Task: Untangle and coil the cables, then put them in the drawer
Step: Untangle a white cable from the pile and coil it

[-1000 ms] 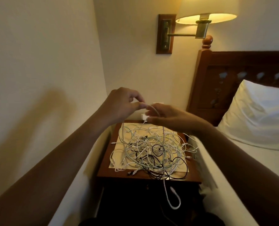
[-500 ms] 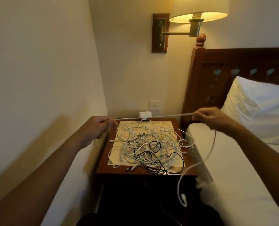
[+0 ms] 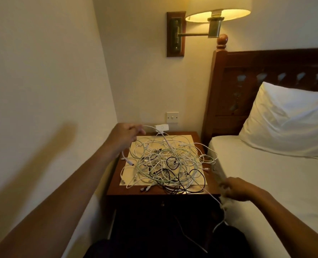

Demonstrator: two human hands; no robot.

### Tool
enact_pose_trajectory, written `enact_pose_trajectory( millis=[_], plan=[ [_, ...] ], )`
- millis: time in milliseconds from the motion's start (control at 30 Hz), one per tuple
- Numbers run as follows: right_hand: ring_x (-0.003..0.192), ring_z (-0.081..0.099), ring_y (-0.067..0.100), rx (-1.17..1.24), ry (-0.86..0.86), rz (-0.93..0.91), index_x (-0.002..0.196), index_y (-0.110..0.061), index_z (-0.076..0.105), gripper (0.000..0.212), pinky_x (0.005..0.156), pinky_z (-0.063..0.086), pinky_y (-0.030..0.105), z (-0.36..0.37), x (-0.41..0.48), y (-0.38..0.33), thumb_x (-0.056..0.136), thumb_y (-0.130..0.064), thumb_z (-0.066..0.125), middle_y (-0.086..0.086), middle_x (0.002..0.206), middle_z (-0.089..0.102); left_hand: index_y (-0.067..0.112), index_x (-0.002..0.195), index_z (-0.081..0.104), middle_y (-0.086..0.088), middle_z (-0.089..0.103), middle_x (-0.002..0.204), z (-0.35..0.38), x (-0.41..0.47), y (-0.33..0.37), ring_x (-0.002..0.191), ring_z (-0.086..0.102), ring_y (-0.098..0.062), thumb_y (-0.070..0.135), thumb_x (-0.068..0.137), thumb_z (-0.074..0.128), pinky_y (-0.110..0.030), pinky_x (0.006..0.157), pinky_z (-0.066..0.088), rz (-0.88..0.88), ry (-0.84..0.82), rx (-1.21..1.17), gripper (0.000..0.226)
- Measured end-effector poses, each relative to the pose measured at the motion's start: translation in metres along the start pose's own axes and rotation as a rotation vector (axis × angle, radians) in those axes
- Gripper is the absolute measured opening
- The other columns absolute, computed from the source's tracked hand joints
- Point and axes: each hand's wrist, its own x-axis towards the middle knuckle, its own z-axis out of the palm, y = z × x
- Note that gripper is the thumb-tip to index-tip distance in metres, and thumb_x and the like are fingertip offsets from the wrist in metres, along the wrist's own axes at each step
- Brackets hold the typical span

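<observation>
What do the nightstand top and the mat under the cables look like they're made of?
Nightstand top: probably wood, reddish-brown with a glossy varnish, judging by its sheen. Mat: seemingly paper or thin card, pale, matte, lying flat.

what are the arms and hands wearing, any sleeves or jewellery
The left arm and right arm are bare to the frame edge, no sleeves showing. The left hand and right hand have no gloves; no watch, ring or bracelet shows, though the right hand is blurred.
</observation>
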Motion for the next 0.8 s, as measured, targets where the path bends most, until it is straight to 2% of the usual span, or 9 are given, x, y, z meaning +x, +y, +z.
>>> enact_pose_trajectory(
  millis=[67,133,233,267,333,400,533,667,800],
  plan=[
    [0.124,0.055,0.013,0.306,0.110,-0.207,0.152,-0.022,0.046,0.057,0.101,0.046,0.025,-0.028,-0.010,-0.045,0.099,-0.026,0.067,0.001,0.148,0.055,0.012,0.093,0.079,0.012,0.048,0.050,0.027,-0.011,0.023,0.036,0.035,0.000,0.036,0.104,0.057,-0.018,0.041,0.026,0.064,-0.196,0.110,0.034],
    [0.125,0.061,0.011,0.625,0.096,-0.413,0.152,-0.023,0.044,0.058,0.100,0.050,0.024,-0.055,-0.028,-0.095,0.099,-0.032,0.067,-0.002,0.142,0.062,0.017,0.092,0.079,0.014,0.050,0.049,0.051,-0.015,0.039,0.039,0.040,0.001,0.039,0.103,0.058,-0.017,0.043,0.030,0.161,-0.346,0.209,0.032],
    [0.079,0.070,0.011,0.840,0.066,-0.566,0.130,-0.019,0.063,0.029,0.070,0.057,0.023,-0.077,-0.045,-0.133,0.103,-0.028,0.060,-0.001,0.088,0.072,0.026,0.089,0.076,0.012,0.067,0.073,0.061,-0.010,0.046,0.070,0.062,-0.006,0.042,0.095,0.068,-0.030,0.066,0.046,0.302,-0.309,0.346,0.019],
    [0.062,0.059,0.011,0.867,0.130,-0.561,0.119,-0.015,0.069,0.022,0.058,0.050,0.022,-0.082,-0.047,-0.134,0.105,-0.026,0.056,-0.002,0.073,0.061,0.027,0.089,0.074,0.006,0.069,0.080,0.055,-0.006,0.043,0.075,0.063,-0.010,0.041,0.093,0.071,-0.031,0.069,0.046,0.306,-0.271,0.355,0.016],
    [0.055,0.041,0.011,0.867,0.289,-0.509,0.102,-0.015,0.075,0.025,0.049,0.035,0.022,-0.088,-0.041,-0.118,0.107,-0.026,0.053,-0.005,0.064,0.048,0.023,0.092,0.074,-0.003,0.067,0.077,0.036,-0.005,0.031,0.065,0.055,-0.007,0.038,0.095,0.070,-0.029,0.062,0.041,0.303,-0.280,0.337,0.016],
    [0.056,0.045,0.007,0.758,0.372,-0.483,0.095,-0.020,0.078,0.026,0.052,0.035,0.020,-0.088,-0.034,-0.099,0.105,-0.029,0.056,-0.011,0.063,0.055,0.023,0.095,0.077,-0.002,0.064,0.074,0.023,-0.013,0.018,0.058,0.050,-0.005,0.037,0.098,0.067,-0.021,0.056,0.036,0.283,-0.376,0.351,0.018],
    [0.079,0.063,0.003,0.569,0.394,-0.437,0.089,-0.025,0.077,0.025,0.069,0.047,0.024,-0.064,-0.018,-0.079,0.103,-0.032,0.059,-0.015,0.080,0.071,0.030,0.089,0.079,0.001,0.072,0.080,0.013,-0.018,0.004,0.064,0.054,-0.010,0.045,0.096,0.065,-0.026,0.061,0.038,0.296,-0.412,0.490,0.022],
    [0.092,0.066,0.017,0.567,0.357,-0.287,0.097,-0.025,0.078,0.025,0.073,0.047,0.025,-0.031,0.004,-0.037,0.105,-0.029,0.054,-0.008,0.095,0.072,0.019,0.095,0.080,0.016,0.061,0.063,-0.024,-0.020,0.005,0.054,0.046,0.001,0.037,0.093,0.072,-0.014,0.051,0.033,0.066,-0.623,0.424,0.019],
    [0.094,0.062,0.012,0.540,0.291,-0.194,0.094,-0.033,0.071,0.025,0.075,0.045,0.019,0.004,0.011,-0.006,0.107,-0.024,0.051,-0.013,0.097,0.068,0.006,0.097,0.077,0.006,0.035,0.057,-0.046,-0.023,-0.016,0.050,0.023,-0.009,0.032,0.097,0.064,-0.021,0.046,0.019,-0.156,-0.697,0.215,0.029]
  ],
)
